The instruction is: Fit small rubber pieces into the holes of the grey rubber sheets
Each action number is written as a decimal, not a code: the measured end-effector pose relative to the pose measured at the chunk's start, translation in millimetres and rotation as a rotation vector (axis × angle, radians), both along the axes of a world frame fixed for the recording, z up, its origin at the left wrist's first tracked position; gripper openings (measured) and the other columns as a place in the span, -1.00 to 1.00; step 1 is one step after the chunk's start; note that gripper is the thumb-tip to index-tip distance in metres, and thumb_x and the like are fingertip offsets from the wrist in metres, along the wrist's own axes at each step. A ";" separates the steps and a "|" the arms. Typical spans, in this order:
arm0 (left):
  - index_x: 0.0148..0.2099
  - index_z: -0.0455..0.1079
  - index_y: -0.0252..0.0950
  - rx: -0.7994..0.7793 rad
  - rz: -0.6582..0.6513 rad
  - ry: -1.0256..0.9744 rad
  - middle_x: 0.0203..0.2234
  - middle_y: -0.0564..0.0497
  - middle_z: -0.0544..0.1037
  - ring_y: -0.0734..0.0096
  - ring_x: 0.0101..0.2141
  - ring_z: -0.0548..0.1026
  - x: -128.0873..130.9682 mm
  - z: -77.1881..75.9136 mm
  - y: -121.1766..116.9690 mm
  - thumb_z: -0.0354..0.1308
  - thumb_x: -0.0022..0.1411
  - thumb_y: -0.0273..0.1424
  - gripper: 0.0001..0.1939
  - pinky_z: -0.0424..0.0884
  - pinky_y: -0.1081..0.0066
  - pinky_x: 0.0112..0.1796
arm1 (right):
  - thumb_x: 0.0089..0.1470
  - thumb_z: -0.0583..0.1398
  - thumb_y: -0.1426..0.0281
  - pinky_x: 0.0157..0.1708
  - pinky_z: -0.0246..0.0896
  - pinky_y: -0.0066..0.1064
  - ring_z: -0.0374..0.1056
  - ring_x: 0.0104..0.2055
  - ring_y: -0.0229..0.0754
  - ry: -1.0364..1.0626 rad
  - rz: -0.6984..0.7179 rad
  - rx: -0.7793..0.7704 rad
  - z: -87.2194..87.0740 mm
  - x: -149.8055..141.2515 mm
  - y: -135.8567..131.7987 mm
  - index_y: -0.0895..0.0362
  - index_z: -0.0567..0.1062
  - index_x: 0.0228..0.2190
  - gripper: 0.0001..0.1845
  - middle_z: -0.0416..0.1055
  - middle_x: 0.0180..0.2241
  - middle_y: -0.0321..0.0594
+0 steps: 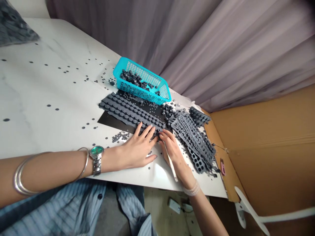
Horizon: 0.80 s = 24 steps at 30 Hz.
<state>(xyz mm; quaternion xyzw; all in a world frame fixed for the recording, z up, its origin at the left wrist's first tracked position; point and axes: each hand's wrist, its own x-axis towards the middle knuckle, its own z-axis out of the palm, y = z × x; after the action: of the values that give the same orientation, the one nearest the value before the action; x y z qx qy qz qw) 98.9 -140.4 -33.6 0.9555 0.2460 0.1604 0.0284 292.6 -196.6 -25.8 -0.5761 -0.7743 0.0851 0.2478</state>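
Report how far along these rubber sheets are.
Done: dark rubber pieces lie in the turquoise plastic basket; the perforated grey sheet shows empty holes. In hand: the left hand presses the studded grey sheet; the right hand grips a thin white stick. Left: that sheet's full rows.

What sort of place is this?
Probably a small workshop finishing moulded parts: sheets of dark grey rubber-like buttons, a turquoise plastic basket of loose pieces, and a white marble-effect table scattered with small bits.
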 end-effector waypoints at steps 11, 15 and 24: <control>0.27 0.23 -0.39 -0.035 -0.006 -0.028 0.31 -0.40 0.10 -0.15 0.32 0.00 -4.0 2.7 1.6 -0.07 0.33 -0.06 -0.36 -0.17 -0.21 0.22 | 0.29 0.02 0.21 0.10 0.32 0.05 0.09 0.31 0.09 0.016 -0.282 0.079 12.0 24.3 4.6 0.06 0.37 0.03 -0.64 0.24 0.16 0.07; 0.27 0.25 -0.37 -0.008 0.038 -0.031 0.28 -0.37 0.17 -0.14 0.31 0.04 -9.6 3.5 1.0 -0.06 0.33 -0.05 -0.37 -0.16 -0.18 0.23 | 0.29 0.03 0.25 0.15 0.28 0.00 0.05 0.34 0.03 0.040 -0.174 0.050 6.4 8.6 10.3 0.07 0.44 -0.06 -0.70 0.30 0.15 0.01; 0.27 0.25 -0.40 0.005 0.066 -0.014 0.28 -0.38 0.17 -0.14 0.30 0.07 -11.5 0.4 0.2 -0.10 0.35 -0.06 -0.37 -0.13 -0.18 0.23 | 0.29 0.04 0.27 0.20 0.22 -0.04 0.10 0.32 -0.05 0.075 -0.074 -0.013 8.2 -6.7 20.2 0.07 0.46 -0.12 -0.74 0.38 0.09 -0.01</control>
<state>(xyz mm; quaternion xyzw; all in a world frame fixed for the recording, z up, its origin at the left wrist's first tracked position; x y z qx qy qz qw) 87.4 -140.2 -33.2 0.9458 0.2766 0.1687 0.0224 286.0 -176.4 -17.5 -0.6025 -0.7420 0.1025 0.2756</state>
